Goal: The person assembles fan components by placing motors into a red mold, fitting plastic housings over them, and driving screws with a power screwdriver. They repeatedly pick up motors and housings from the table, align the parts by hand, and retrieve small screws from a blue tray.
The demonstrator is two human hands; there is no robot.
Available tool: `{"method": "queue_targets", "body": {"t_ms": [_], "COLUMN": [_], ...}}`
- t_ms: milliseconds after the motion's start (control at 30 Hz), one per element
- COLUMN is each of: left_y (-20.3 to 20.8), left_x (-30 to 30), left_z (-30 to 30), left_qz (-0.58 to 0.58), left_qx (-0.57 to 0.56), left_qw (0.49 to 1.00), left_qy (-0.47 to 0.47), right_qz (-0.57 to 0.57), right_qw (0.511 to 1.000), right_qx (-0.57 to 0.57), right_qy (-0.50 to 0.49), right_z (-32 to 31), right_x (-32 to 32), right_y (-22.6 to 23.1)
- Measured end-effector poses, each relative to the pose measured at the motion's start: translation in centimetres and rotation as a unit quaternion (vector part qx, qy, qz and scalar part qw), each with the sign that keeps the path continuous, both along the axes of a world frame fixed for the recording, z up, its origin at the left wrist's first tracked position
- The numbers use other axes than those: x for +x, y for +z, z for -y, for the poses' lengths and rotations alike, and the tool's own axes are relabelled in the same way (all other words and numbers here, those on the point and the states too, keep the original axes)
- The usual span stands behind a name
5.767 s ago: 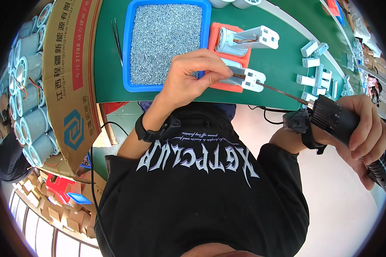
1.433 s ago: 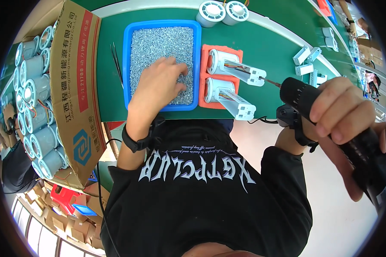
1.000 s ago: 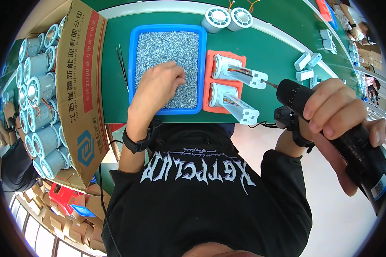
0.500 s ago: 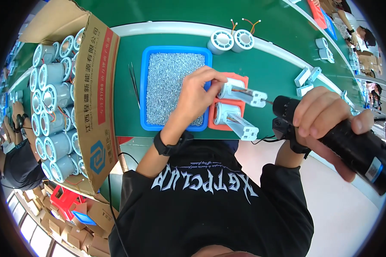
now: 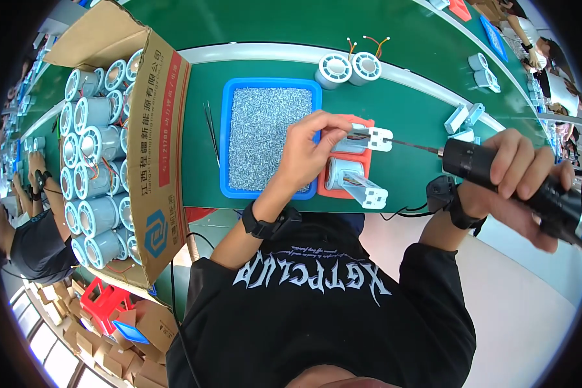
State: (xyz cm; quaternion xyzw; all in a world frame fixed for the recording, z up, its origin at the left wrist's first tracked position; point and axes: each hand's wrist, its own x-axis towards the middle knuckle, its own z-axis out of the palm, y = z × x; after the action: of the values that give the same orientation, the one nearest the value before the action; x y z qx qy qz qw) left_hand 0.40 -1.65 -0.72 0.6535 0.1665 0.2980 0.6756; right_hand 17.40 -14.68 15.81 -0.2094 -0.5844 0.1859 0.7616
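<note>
My left hand (image 5: 310, 150) reaches over the blue tray of small screws (image 5: 265, 139), fingertips pinched at the upper motor part in the orange fixture (image 5: 362, 158). A white bracket (image 5: 376, 138) sits on that upper motor. My right hand (image 5: 524, 178) grips a black electric screwdriver (image 5: 498, 174); its thin bit points left and meets the white bracket. A second grey motor with a white bracket (image 5: 359, 184) lies in the fixture's lower slot.
A cardboard box (image 5: 110, 155) full of grey cylindrical motors stands at the left. Two motors with wires (image 5: 349, 68) sit behind the tray. Tweezers (image 5: 210, 129) lie beside the tray. Loose white brackets (image 5: 462, 119) lie at the right. Another person (image 5: 26, 220) works at far left.
My left hand left the screw tray and moved right to the upper motor. The screwdriver bit came in from the right onto the white bracket.
</note>
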Motion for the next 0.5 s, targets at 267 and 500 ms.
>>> {"method": "queue_targets", "body": {"t_ms": [267,500], "left_y": [-1.1,-0.7], "left_x": [-0.9,-1.1], "left_z": [0.3,1.0], "left_qz": [0.064,0.050], "left_qx": [-0.016,-0.080], "left_qw": [0.997,0.995], "left_qy": [-0.030,-0.032], "right_qz": [-0.107,-0.121], "right_qw": [0.994,0.993], "right_qx": [0.018,0.012], "right_qy": [-0.027,-0.009], "right_z": [1.2,1.6], "right_x": [0.4,0.4], "right_y": [-1.4,-1.7]}}
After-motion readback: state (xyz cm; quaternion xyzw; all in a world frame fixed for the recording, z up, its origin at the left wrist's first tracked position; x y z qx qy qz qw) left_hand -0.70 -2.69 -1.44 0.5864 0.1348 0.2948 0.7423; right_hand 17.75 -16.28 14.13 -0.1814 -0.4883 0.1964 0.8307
